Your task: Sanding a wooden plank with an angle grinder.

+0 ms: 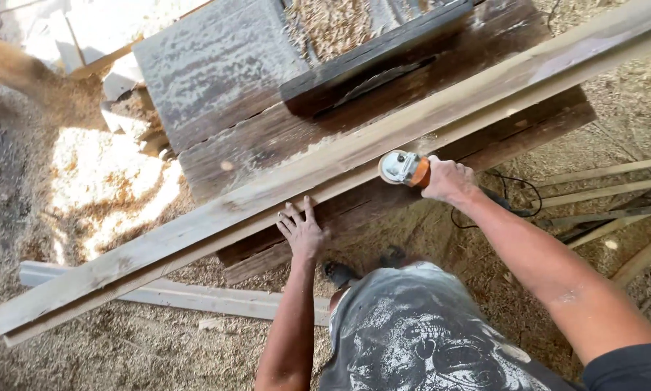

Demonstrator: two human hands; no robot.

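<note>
One long pale plank, rough-sawn and dusty, lies diagonally across a weathered dark wooden bench. One left hand lies flat, fingers spread, pressed on the plank's near edge. One right hand is wrapped tight around the body of one angle grinder, orange with a round silver guard, its disc set against the plank's near edge; a black cable trails behind. Sawdust covers the ground. A second pale board lies below, and several thin slats rest at right
</note>
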